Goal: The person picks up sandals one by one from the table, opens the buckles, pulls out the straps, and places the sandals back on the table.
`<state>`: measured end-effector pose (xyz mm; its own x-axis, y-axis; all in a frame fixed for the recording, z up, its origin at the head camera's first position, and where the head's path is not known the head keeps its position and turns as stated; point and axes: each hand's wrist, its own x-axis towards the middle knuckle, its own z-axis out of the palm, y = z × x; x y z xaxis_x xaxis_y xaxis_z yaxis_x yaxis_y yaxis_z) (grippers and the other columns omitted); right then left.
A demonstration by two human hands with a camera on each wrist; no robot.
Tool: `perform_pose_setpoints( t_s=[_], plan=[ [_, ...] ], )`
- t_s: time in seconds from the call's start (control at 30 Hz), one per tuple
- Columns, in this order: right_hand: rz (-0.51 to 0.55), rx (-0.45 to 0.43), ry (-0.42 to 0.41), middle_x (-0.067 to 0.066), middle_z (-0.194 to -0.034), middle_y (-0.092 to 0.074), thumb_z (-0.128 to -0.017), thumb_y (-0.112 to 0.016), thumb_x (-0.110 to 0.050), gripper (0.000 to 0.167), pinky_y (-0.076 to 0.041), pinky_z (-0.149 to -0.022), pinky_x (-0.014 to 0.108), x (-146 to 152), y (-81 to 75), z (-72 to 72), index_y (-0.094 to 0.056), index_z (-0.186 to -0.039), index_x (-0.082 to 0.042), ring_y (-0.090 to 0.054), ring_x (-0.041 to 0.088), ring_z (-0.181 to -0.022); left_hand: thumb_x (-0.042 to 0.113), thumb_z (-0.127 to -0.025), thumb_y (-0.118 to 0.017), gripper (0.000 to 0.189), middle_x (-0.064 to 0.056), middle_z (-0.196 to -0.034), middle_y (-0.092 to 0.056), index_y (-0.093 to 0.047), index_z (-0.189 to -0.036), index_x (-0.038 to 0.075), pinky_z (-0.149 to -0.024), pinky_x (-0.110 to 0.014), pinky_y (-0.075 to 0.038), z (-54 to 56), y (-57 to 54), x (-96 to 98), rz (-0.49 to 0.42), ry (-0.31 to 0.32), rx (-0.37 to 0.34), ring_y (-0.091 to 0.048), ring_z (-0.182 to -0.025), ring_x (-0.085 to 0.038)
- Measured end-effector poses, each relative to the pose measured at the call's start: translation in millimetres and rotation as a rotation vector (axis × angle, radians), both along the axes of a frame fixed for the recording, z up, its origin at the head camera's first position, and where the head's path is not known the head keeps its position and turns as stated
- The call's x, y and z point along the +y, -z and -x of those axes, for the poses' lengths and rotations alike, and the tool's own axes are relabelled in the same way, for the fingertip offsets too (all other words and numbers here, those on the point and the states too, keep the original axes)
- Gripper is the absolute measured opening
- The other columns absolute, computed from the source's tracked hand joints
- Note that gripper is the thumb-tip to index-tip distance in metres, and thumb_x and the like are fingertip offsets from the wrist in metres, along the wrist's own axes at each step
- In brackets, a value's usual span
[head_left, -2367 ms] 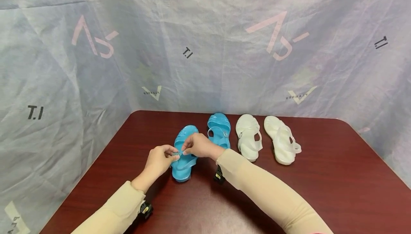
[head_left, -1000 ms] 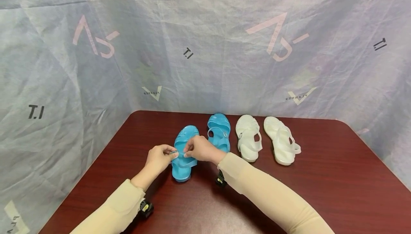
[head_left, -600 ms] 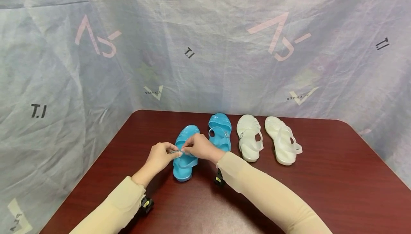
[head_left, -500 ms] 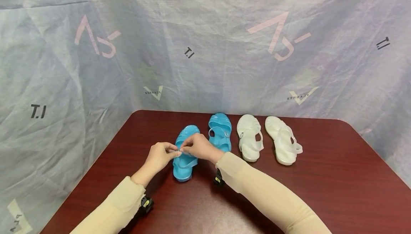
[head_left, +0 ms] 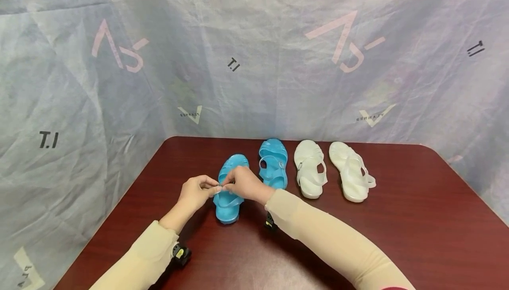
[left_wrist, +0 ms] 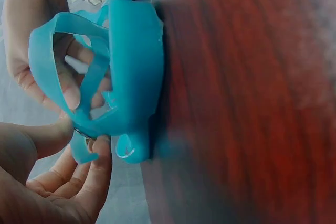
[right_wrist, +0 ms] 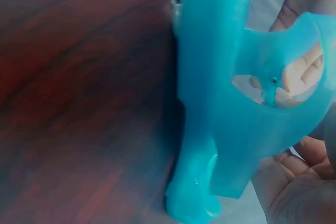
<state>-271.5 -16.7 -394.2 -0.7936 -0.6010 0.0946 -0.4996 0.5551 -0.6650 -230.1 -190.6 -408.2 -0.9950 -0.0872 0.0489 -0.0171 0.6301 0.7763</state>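
Note:
A blue jelly sandal (head_left: pixel 227 214) lies on the table, toe away from me, with both hands at its ankle strap. My left hand (head_left: pixel 195 192) pinches the strap at its small buckle between thumb and fingers; in the left wrist view the strap's loose end (left_wrist: pixel 81 149) sticks out past the buckle (left_wrist: pixel 83 134). From the other side, my right hand (head_left: pixel 245 183) pinches the strap close to the left fingertips. In the right wrist view, the sandal's side and strap (right_wrist: pixel 262 114) cover part of the fingers.
A second blue sandal (head_left: pixel 273 148) stands just right of the worked one, partly behind the right hand. Two white sandals, one (head_left: pixel 308 150) near it and one (head_left: pixel 354 186) farther right, complete the row. A grey cloth (head_left: pixel 254 82) hangs behind the table (head_left: pixel 417 219).
One second ago a gap separated the two hands' fingertips; the right hand has since moved left, and the fingertips now meet over the strap. The sandals have stayed put.

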Motion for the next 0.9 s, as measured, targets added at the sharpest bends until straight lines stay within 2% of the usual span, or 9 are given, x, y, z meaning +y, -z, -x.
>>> perform_pose_setpoints(
  t_s=[0.13,0.23,0.5,0.73,0.9],
  plan=[
    [-0.023,0.009,0.007,0.006,-0.088,-0.075,-0.091,-0.068,-0.014,0.015,-0.052,-0.058,0.016,0.4,4.1,-1.6,-0.077,-0.098,-0.004,-0.063,0.004,-0.065,0.017,-0.087,-0.073,0.015,-0.007,-0.085,-0.072,-0.074,-0.097,0.006,-0.074,-0.036,-0.058,-2.3,3.8,-3.6,-0.102,-0.022,-0.045,-0.07,-0.077,-0.019],
    [-0.008,0.008,0.027,0.006,-0.089,-0.075,-0.091,-0.068,-0.013,0.015,-0.052,-0.059,0.017,1.5,3.0,-1.6,-0.077,-0.098,-0.004,-0.064,0.006,-0.067,0.017,-0.088,-0.073,0.016,-0.008,-0.086,-0.072,-0.073,-0.098,0.005,-0.079,-0.041,-0.058,-1.7,4.1,-4.2,-0.138,-0.021,-0.053,-0.071,-0.079,-0.021],
    [-0.016,0.014,0.063,0.005,-0.092,-0.074,-0.09,-0.069,-0.012,0.013,-0.05,-0.059,0.018,3.9,-2.5,-1.7,-0.077,-0.097,-0.005,-0.063,0.01,-0.075,0.018,-0.088,-0.073,0.015,-0.006,-0.084,-0.072,-0.073,-0.098,0.007,-0.072,-0.034,-0.056,-2.8,1.5,-1.6,-0.101,-0.023,-0.058,-0.071,-0.079,-0.019],
    [-0.022,0.028,0.074,0.005,-0.093,-0.074,-0.09,-0.069,-0.012,0.013,-0.05,-0.061,0.018,6.0,-4.7,-2.9,-0.076,-0.097,-0.004,-0.062,0.011,-0.078,0.017,-0.088,-0.072,0.015,-0.006,-0.085,-0.071,-0.073,-0.099,0.006,-0.076,-0.038,-0.057,-1.1,2.9,-1.3,-0.104,-0.019,-0.046,-0.071,-0.079,-0.02],
    [-0.014,0.032,0.072,0.004,-0.091,-0.074,-0.091,-0.069,-0.012,0.013,-0.05,-0.06,0.019,8.2,-4.0,-4.2,-0.076,-0.097,-0.004,-0.062,0.01,-0.076,0.017,-0.089,-0.072,0.014,-0.006,-0.084,-0.072,-0.072,-0.098,0.006,-0.072,-0.035,-0.056,-0.8,4.2,-1.4,-0.099,-0.021,-0.044,-0.07,-0.078,-0.018]
  ],
)
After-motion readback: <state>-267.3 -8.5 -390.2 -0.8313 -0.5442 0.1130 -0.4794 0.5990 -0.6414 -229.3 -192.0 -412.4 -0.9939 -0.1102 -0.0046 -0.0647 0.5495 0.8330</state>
